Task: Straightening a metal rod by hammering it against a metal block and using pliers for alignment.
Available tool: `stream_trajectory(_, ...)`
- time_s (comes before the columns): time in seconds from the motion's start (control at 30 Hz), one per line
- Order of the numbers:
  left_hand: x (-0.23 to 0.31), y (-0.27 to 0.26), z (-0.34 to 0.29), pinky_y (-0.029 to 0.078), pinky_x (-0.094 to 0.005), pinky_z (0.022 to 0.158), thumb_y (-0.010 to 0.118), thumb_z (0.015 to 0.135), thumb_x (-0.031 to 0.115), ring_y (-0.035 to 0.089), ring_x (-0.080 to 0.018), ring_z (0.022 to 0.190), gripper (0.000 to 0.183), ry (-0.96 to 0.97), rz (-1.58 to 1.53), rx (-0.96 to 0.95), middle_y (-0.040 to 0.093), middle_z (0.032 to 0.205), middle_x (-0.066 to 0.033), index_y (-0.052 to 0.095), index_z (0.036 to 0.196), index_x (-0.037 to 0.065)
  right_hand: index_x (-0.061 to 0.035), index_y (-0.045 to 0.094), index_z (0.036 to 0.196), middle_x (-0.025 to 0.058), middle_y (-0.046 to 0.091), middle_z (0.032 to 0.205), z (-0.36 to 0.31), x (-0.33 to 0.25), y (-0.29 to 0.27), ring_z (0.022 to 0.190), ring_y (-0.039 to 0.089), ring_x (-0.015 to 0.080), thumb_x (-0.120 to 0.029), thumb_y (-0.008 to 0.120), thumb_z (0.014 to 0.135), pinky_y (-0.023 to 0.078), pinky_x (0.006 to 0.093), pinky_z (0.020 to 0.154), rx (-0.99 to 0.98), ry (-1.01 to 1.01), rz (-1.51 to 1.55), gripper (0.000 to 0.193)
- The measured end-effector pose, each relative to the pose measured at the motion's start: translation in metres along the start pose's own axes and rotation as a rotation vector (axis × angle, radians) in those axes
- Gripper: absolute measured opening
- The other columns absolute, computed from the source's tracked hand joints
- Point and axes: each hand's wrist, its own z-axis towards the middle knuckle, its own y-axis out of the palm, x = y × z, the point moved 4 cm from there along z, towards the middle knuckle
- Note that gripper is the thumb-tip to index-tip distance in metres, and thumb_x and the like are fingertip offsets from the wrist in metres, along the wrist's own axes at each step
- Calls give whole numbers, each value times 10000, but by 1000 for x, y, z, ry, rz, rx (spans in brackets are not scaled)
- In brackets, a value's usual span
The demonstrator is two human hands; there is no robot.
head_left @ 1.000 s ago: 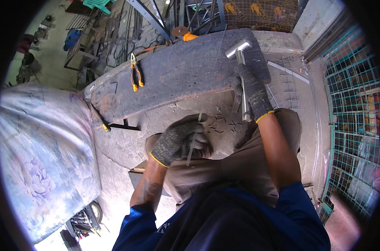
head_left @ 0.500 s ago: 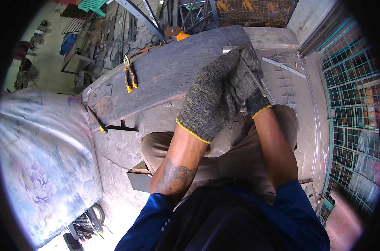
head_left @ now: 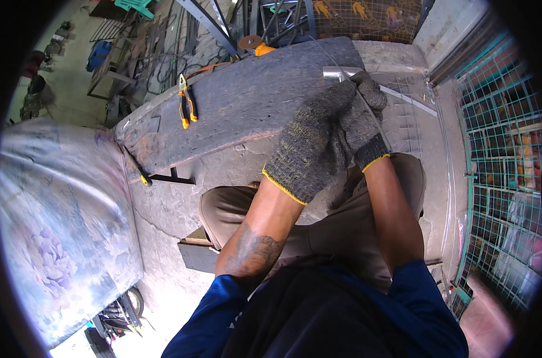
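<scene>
My left hand (head_left: 315, 137), in a grey knitted glove with a yellow cuff, is closed with its fingers mostly turned out of sight. My right hand (head_left: 366, 119), gloved alike, is pressed against it and closed too. A thin metal rod (head_left: 378, 126) slants across the right hand, its thin far end reaching over the plank. Beyond the fingertips a shiny metal tube (head_left: 332, 73) sticks out to the left, over the far right end of the dark wooden plank (head_left: 241, 98). How the fingers wrap the tube and rod is partly hidden.
Pliers with orange-black handles (head_left: 187, 107) lie on the plank. A yellow-handled tool (head_left: 141, 170) rests at its left end. An orange tool with a disc (head_left: 259, 46) is behind it. A flowered cloth (head_left: 68, 232) hangs left; green wire mesh (head_left: 503, 167) stands right.
Both hands have shifted slightly right, and the right hand has turned a little. More of the shiny tube shows past the fingertips.
</scene>
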Motion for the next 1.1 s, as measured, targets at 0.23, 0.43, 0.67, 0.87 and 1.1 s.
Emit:
stream_trajectory(0.23,-4,5,-2,567,-268,722,616,976,169,667,-159,912,348,-20,-73,13,667,1093,-62,553,1284,19,-86,604,1039,58,616,923,-11,-14,8,843,605,141,-94,645,919,511,287,703,-170,163,1131,128)
stream_trajectory(0.43,-6,8,-9,567,-269,715,620,976,181,668,-160,910,337,-51,-131,28,668,1078,-61,562,1271,29,-79,623,1033,32,623,943,-4,11,5,857,609,125,-106,596,969,518,277,697,183,-416,234,75)
stream_trajectory(0.67,-7,7,-3,567,-269,707,623,976,196,670,-161,907,325,-83,-192,58,670,1059,-59,572,1256,40,-92,628,1081,39,634,993,-14,3,19,884,609,138,-178,541,1017,532,289,723,-102,86,968,138)
stream_trajectory(0.87,-8,9,-4,568,-270,701,626,976,208,671,-162,904,314,-113,-237,78,672,1044,-58,580,1243,49,-53,610,1172,71,641,1002,-11,16,28,923,618,193,-281,454,1052,544,327,813,-103,284,1148,301)
stream_trajectory(1.1,-14,20,-6,568,-270,693,630,975,222,673,-162,901,302,-162,-296,81,674,1025,-57,591,1228,61,-36,597,1232,104,659,1087,-13,28,18,1018,626,210,-263,408,1066,527,331,898,-192,290,1114,339)
